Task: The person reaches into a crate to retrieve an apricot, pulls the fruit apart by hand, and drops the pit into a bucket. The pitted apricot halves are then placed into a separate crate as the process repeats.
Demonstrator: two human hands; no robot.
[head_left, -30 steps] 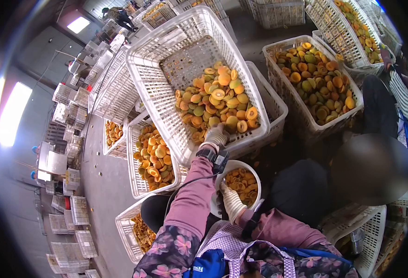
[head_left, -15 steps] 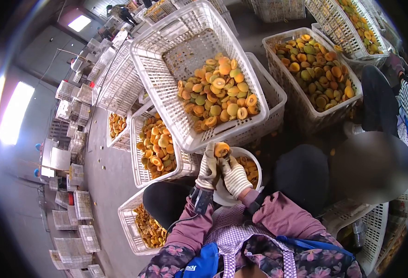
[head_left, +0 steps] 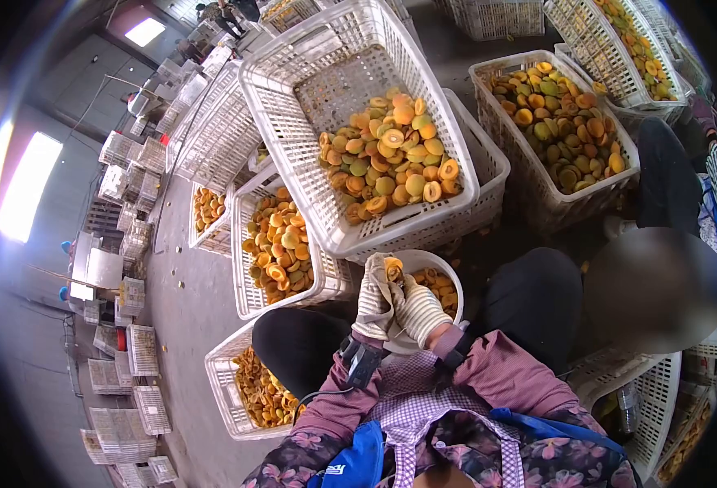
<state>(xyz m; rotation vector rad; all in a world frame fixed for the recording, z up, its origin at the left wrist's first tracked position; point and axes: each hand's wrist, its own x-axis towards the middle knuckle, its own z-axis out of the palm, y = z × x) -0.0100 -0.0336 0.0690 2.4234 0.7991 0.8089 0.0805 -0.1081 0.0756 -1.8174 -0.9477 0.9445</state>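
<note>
head view: looking down on two gloved hands meeting at centre.
tilted crate: white, leaning toward the hands, carrying a pile of apricot halves at its low end.
right crate: sitting just beside it, nearly full w/ orange & green fruit.
bowl: white, sitting under tilted crate's low rim, holding more halves.
left hand: wrapping tight round the apricot from the left.
right hand: pressing against left hand, fingers gripping same fruit.
apricot: sticking up betw both hands, hanging over bowl's near-left edge.
</note>
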